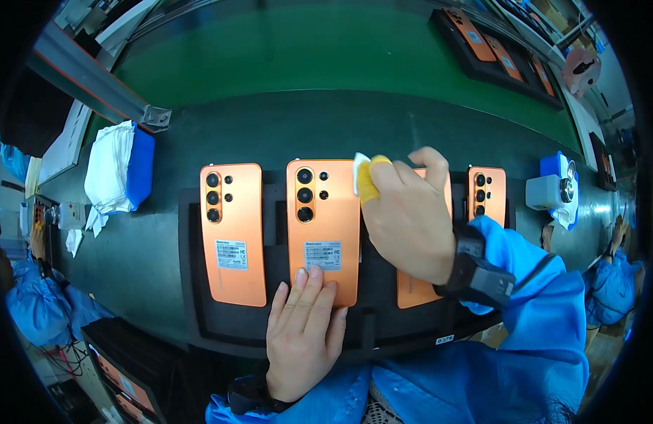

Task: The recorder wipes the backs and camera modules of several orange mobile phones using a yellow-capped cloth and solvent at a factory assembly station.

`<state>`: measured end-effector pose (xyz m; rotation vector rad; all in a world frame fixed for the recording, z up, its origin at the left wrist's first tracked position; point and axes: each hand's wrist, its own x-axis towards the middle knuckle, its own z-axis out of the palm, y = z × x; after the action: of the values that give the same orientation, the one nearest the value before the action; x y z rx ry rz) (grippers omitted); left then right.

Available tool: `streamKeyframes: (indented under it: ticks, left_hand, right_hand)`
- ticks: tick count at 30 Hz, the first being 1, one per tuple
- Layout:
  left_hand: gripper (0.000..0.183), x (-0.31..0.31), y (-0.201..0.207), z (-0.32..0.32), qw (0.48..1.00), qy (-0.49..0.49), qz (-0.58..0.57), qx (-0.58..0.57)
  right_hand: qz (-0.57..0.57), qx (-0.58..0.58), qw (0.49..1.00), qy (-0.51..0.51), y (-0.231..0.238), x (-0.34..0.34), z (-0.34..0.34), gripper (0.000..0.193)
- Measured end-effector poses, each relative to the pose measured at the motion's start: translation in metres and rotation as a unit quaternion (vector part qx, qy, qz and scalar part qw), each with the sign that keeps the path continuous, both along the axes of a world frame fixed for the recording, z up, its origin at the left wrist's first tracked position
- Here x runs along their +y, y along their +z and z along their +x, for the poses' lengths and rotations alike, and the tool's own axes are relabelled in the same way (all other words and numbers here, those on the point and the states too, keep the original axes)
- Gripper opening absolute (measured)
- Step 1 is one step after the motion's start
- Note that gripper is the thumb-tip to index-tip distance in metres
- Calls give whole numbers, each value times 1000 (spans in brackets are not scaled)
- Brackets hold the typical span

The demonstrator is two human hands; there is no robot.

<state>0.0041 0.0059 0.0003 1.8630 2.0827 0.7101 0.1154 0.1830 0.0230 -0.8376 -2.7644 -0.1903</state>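
Several orange smartphones lie back side up in a black tray (383,328). My left hand (299,346) rests with flat, stretched fingers on the lower part of the second phone (325,230) from the left, below its silver label. A white wiping cloth (358,172) is pinched in my right hand (410,215), which has yellow finger covers and is at that phone's upper right edge. My right hand hides much of the third phone (415,295). Left of my hands is another phone (234,220); my right sleeve partly covers the rightmost phone (494,185).
A blue box (143,169) with stacked white cloths stands at left. On the right is a white container (544,193) with a metal top. Black trays of phones sit at far right (475,60) and lower left (100,332). Blue-sleeved people (612,286) are at both sides.
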Motion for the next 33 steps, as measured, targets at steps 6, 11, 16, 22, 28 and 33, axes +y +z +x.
streamKeyframes:
  ticks: [6,11,16,22,28,33]
  left_hand:
    - [37,1,4,-3,999,-7,16,-28]
    - [36,-8,4,-15,990,10,81,-111]
    - [39,-23,6,-48,993,95,72,-24]
    - [40,-24,-5,-58,988,143,58,3]
    - [39,-21,-5,-60,987,144,66,-11]
    - [38,-21,-3,-61,987,147,60,2]
  right_hand:
    - [36,28,999,-10,41,-7,-5,22]
    - [27,67,988,136,32,-6,-49,27]
    - [45,69,952,295,-4,-9,-90,24]
    - [103,59,940,321,-17,-7,-117,18]
    - [92,56,950,294,-14,-5,-107,6]
    - [104,105,933,328,-23,-5,-123,5]
